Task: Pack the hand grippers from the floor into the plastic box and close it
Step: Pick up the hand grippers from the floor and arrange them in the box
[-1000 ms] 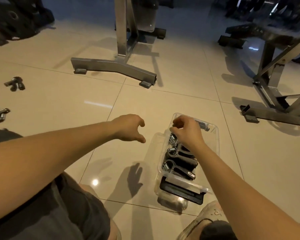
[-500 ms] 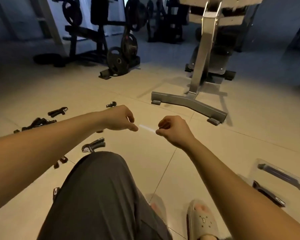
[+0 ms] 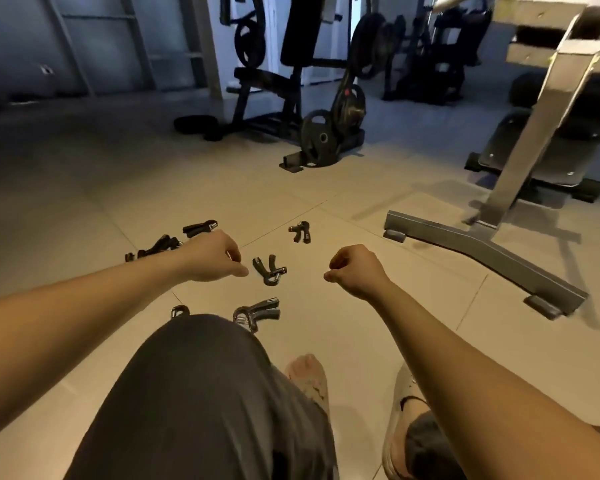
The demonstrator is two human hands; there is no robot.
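Head view: several hand grippers lie scattered on the tiled floor ahead of the knee, and the plastic box is out of sight. The nearest gripper lies between the hands, just beside the left hand, whose loosely curled fingers hold nothing. The right hand is clenched and empty. The grippers look rigid, fairly light and springy, probably best pinched across both handles.

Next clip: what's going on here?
A person on a gym floor reaches both arms out over scattered hand grippers. The left hand hovers beside the nearest gripper; the right hand is curled and holds nothing. More lie around the knee. The plastic box is out of view.
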